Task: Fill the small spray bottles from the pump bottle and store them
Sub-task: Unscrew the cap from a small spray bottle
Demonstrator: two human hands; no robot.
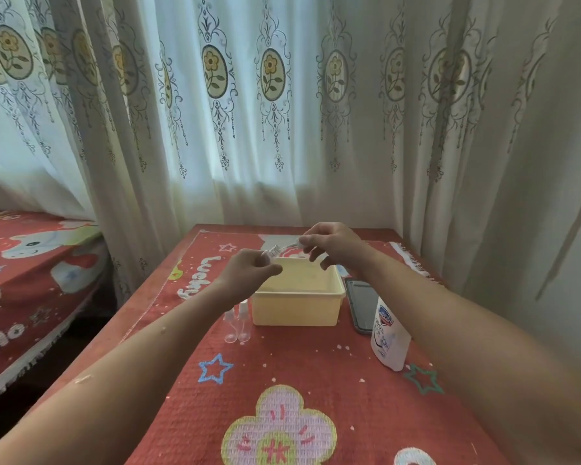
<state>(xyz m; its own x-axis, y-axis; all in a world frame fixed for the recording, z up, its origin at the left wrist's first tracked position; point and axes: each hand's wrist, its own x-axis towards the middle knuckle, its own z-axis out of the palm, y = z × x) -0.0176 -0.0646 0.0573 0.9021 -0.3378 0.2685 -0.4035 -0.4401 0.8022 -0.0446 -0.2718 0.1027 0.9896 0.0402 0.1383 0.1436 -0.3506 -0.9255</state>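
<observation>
A dark phone point(361, 305) is lying on the red star-and-flower cloth point(282, 380), and patterned curtains point(249, 95) are hanging behind the table.

Soft daylight through the backlit curtain point(249, 112), dim room, mild blur, wide-angle bending at the edges.

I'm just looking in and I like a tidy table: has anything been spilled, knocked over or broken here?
Nothing stands out. The two small clear spray bottles stand upright beside the pale yellow plastic tub, the white pump bottle is upright, and no puddle shows on the red patterned cloth.
</observation>
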